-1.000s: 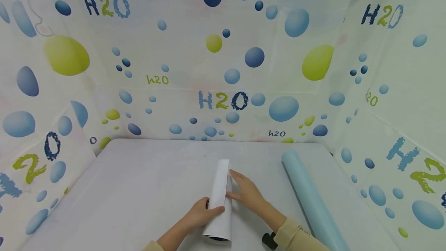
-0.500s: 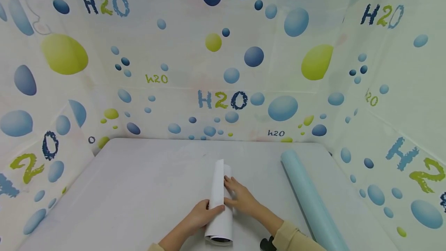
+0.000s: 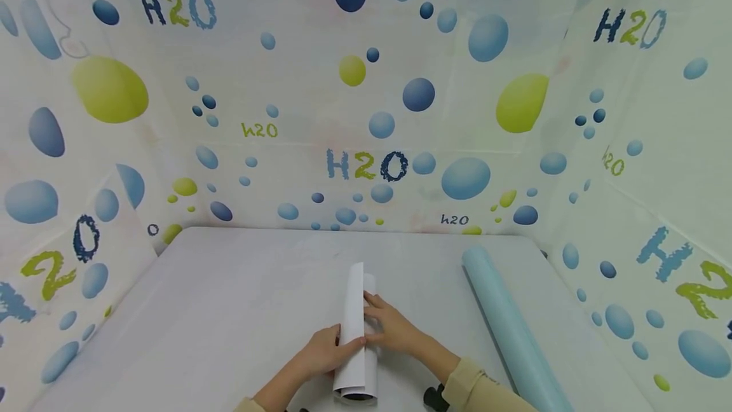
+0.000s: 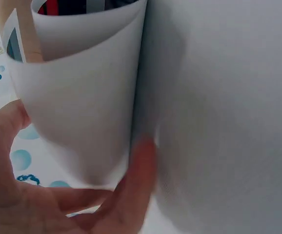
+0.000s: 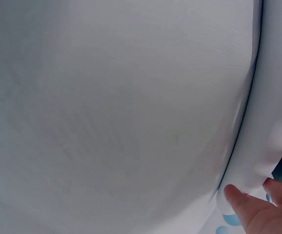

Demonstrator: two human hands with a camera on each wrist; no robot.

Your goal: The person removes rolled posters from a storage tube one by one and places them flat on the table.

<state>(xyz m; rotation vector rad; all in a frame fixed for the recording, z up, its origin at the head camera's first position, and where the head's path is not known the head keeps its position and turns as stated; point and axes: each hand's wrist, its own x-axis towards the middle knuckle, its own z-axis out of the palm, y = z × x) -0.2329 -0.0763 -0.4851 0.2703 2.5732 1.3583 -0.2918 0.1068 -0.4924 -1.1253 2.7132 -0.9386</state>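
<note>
A white roll of paper (image 3: 351,361) lies lengthwise on the table before me, its long loose edge standing out as a flap on top. My left hand (image 3: 323,351) grips the roll from the left, thumb across the flap and fingers round its side. In the left wrist view, the rolled sheet (image 4: 82,107) has a hollow open end, with the left hand's fingers (image 4: 141,170) along its side. My right hand (image 3: 394,326) holds the roll's right side, its thumb near the left thumb. In the right wrist view, the fingers (image 5: 243,204) touch the paper.
A long light-blue roll (image 3: 515,329) lies on the right of the white table (image 3: 246,285). Near my right sleeve (image 3: 480,386) is a small black object (image 3: 436,398), partly hidden. Curtains (image 3: 297,81) printed with bubbles and H2O surround the table.
My right hand has moved slightly left and toward me along the roll. The paper flap has shifted left, showing more of the inner roll. The left hand stays on the near part.
</note>
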